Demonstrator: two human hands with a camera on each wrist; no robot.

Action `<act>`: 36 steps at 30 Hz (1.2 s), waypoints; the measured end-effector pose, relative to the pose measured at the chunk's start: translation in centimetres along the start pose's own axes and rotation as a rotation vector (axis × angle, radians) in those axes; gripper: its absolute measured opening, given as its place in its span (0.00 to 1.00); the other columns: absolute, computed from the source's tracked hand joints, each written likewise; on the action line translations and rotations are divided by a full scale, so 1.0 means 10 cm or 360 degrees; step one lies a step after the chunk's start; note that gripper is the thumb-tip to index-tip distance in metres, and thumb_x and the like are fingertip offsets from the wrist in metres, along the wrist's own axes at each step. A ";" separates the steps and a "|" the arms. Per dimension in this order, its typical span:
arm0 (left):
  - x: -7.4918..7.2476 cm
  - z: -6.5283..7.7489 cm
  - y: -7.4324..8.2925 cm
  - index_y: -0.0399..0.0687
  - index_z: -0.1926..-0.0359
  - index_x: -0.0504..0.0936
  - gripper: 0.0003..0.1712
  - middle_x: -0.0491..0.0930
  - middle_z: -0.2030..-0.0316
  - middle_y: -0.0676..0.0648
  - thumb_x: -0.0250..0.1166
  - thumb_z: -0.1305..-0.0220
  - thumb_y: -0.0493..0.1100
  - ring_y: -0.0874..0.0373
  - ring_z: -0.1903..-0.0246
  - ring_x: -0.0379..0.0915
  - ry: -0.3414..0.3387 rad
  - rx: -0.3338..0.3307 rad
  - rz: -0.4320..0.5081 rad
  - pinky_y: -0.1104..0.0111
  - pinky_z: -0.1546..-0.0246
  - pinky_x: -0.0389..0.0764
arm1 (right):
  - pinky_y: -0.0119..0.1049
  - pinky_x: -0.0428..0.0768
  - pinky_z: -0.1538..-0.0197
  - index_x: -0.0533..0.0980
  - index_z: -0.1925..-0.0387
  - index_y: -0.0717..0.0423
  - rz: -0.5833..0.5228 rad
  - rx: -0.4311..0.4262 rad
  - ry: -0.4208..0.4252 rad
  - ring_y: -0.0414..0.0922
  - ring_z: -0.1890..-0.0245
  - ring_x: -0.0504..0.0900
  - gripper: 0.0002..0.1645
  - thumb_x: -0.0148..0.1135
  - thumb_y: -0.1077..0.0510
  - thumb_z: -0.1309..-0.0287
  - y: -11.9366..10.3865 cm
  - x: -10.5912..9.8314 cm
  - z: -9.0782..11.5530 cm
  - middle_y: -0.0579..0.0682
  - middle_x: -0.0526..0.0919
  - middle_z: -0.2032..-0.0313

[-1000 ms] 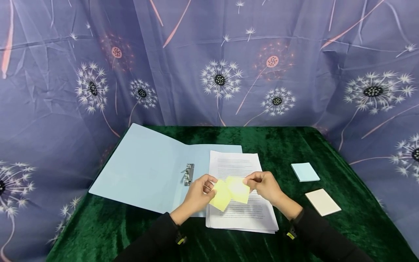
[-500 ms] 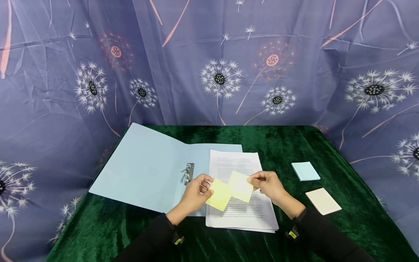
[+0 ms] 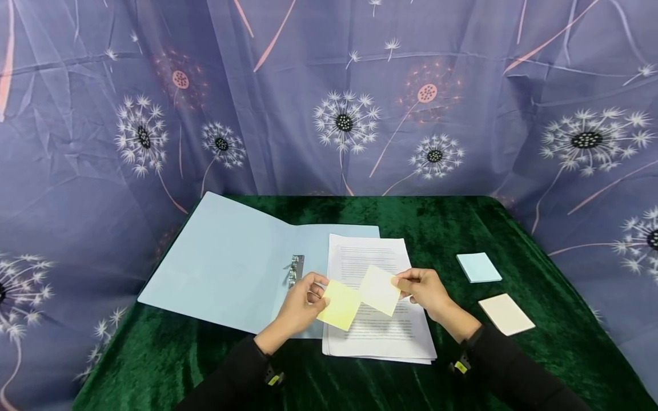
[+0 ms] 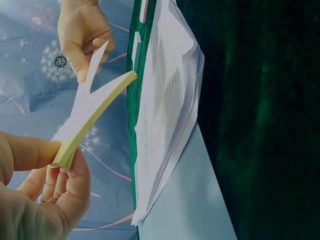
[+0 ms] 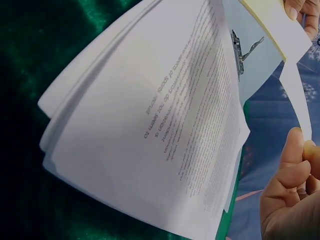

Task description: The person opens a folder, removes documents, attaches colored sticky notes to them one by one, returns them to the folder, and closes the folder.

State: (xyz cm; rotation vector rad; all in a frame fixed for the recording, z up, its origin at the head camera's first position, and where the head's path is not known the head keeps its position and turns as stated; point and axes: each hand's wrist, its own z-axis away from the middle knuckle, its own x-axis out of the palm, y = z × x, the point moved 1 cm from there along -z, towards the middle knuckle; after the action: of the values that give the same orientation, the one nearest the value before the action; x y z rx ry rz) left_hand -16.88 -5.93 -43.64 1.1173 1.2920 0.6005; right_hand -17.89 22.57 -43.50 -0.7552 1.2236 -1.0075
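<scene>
Our wrist views alone are showing the yellow pad (image 3: 339,306) thick-edged; left grip (image 3: 300,303) is pinching it, right grip (image 3: 426,290) a pale note (image 3: 379,291)!

Creased purple dandelion-print curtain (image 3: 280,114) behind a green tablecloth (image 3: 432,217), apparently velvet.

Left hand (image 3: 298,305), right hand (image 3: 428,291), both pinching

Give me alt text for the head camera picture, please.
A left hand holds a yellow sticky-note pad and a right hand pinches a pale note above printed pages. The pages overlap an open blue folder; on the right, a blue pad and a cream pad lie on green cloth.
</scene>
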 end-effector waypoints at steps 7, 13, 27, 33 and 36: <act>-0.05 0.03 -0.07 0.35 0.49 0.77 0.16 0.78 0.66 0.41 0.64 0.38 0.27 0.58 0.70 0.77 0.0011 -0.0041 0.0052 0.72 0.70 0.77 | 0.35 0.73 0.69 0.80 0.56 0.68 -0.0066 0.0009 0.0065 0.40 0.72 0.80 0.13 0.61 0.58 0.30 0.05 -0.02 0.00 0.43 0.82 0.72; -0.16 0.10 -0.18 0.31 0.46 0.75 0.17 0.77 0.67 0.40 0.61 0.37 0.26 0.59 0.73 0.75 -0.0129 -0.0128 0.0222 0.72 0.73 0.75 | 0.34 0.72 0.69 0.77 0.52 0.68 -0.0133 0.0056 0.0130 0.41 0.71 0.75 0.16 0.58 0.57 0.27 0.06 -0.03 0.00 0.43 0.78 0.72; -0.44 0.25 -0.36 0.25 0.48 0.71 0.18 0.76 0.67 0.41 0.58 0.40 0.22 0.58 0.68 0.80 -0.0754 -0.0372 0.0432 0.69 0.68 0.82 | 0.30 0.69 0.73 0.84 0.66 0.63 0.0829 -0.0911 0.0457 0.41 0.77 0.74 0.02 0.69 0.66 0.41 -0.08 0.06 -0.14 0.55 0.84 0.73; -0.50 0.28 -0.37 0.28 0.51 0.74 0.16 0.78 0.70 0.42 0.60 0.40 0.22 0.58 0.70 0.80 -0.0788 -0.0434 0.0272 0.68 0.71 0.80 | 0.31 0.74 0.77 0.83 0.72 0.59 0.1337 -0.1610 0.0546 0.43 0.77 0.79 0.10 0.74 0.73 0.53 -0.09 0.20 -0.24 0.52 0.85 0.72; -0.53 0.29 -0.36 0.29 0.53 0.75 0.15 0.78 0.72 0.43 0.61 0.43 0.21 0.58 0.72 0.80 -0.0791 -0.0458 0.0201 0.69 0.74 0.80 | 0.33 0.77 0.77 0.81 0.73 0.58 0.1509 -0.1774 0.0569 0.44 0.75 0.82 0.12 0.77 0.72 0.56 -0.06 0.26 -0.30 0.51 0.84 0.73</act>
State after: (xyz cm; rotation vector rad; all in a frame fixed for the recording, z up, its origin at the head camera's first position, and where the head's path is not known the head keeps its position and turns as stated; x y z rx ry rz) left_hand -16.14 -12.83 -44.87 1.0281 0.6885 0.5371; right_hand -20.85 20.09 -44.59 -0.6629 2.1759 0.4315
